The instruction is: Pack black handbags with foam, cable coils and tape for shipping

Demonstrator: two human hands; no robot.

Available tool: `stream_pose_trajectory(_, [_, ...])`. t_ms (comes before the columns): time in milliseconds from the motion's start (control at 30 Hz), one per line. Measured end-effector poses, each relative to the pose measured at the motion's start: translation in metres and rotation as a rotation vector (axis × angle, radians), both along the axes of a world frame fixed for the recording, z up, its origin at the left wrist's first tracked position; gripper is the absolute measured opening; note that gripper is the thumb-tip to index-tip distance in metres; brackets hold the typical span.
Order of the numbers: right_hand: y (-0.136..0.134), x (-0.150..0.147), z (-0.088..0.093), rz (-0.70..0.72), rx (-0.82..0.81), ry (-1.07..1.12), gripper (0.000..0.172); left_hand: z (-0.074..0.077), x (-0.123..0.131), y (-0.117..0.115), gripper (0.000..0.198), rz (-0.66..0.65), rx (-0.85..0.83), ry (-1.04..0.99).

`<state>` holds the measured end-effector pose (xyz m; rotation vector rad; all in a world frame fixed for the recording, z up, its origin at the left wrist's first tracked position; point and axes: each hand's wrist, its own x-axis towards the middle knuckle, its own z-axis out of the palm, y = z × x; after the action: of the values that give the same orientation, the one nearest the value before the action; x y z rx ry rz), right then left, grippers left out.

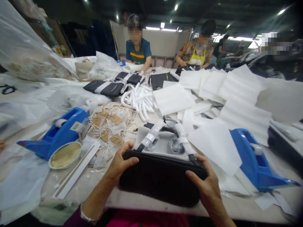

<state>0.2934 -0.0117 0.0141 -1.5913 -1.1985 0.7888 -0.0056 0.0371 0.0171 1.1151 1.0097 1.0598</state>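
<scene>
A black handbag [161, 179] is held between my two hands at the near edge of the table. My left hand [120, 162] grips its upper left corner, thumb on the near face. At the upper right corner my right hand [205, 179] is closed on it the same way. The bag's handle [153, 132] rises from the top, its sides wrapped in clear plastic and white foam. Pale lining or packing sheet [163, 142] shows behind the handle. The fingers behind the bag are partly hidden.
Blue tape dispensers stand left [59, 132] and right [253, 160]. Brown tags with strings [111, 123], a round tub [65, 155], white foam tubes [139, 99] and foam sheets [175, 97] cover the table. Black wrapped bags [106, 87] lie farther off. Two co-workers [138, 52] work across the table.
</scene>
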Motion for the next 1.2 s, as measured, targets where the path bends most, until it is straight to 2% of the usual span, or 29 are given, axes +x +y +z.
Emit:
stream_pose_trajectory(133, [0.005, -0.005, -0.002, -0.061, -0.095, -0.007, 0.054, -0.003, 0.004, 0.002, 0.041, 0.11, -0.075, 0.105])
stream_pose_trajectory(233, [0.008, -0.007, -0.004, -0.069, -0.169, 0.0, 0.049, -0.003, 0.008, 0.005, 0.037, 0.184, -0.057, 0.22])
stream_pose_trajectory(500, [0.024, -0.009, -0.007, -0.024, -0.163, -0.079, 0.044, -0.014, 0.009, 0.013, 0.027, 0.196, 0.117, 0.625])
stream_pose_trajectory(600, [0.027, -0.011, -0.001, 0.003, -0.147, -0.109, 0.041, -0.015, 0.013, 0.012, 0.033, 0.259, 0.294, 0.751])
stream_pose_trajectory(700, [0.027, -0.012, 0.002, 0.029, -0.125, -0.112, 0.04, -0.013, 0.025, 0.008, 0.045, 0.354, 0.65, 1.003])
stream_pose_trajectory(733, [0.027, -0.011, 0.003, 0.034, -0.112, -0.116, 0.039, -0.011, 0.03, 0.007, 0.046, 0.321, 0.792, 1.1])
stream_pose_trajectory(800, [0.026, -0.009, 0.004, 0.054, -0.103, -0.133, 0.039, -0.008, 0.04, 0.004, 0.052, 0.111, 1.059, 1.226])
stream_pose_trajectory(867, [0.027, -0.005, 0.007, 0.074, -0.112, -0.18, 0.041, -0.007, 0.047, 0.002, 0.059, -0.13, 1.221, 1.244])
stream_pose_trajectory(900, [0.029, -0.004, 0.01, 0.073, -0.114, -0.223, 0.047, -0.006, 0.049, 0.002, 0.059, -0.199, 1.246, 1.243])
stream_pose_trajectory(1000, [0.041, -0.007, 0.024, 0.031, -0.075, -0.354, 0.071, -0.008, 0.05, 0.002, 0.061, -0.215, 1.204, 1.262])
stream_pose_trajectory(1033, [0.048, -0.01, 0.029, 0.022, -0.058, -0.375, 0.074, -0.009, 0.049, 0.003, 0.062, -0.213, 1.195, 1.26])
stream_pose_trajectory(1100, [0.063, -0.017, 0.037, 0.033, -0.038, -0.356, 0.066, -0.011, 0.047, 0.004, 0.065, -0.207, 1.198, 1.25])
stream_pose_trajectory(1200, [0.084, -0.021, 0.039, 0.158, -0.102, -0.086, 0.048, -0.014, 0.046, 0.006, 0.064, -0.187, 1.221, 1.239])
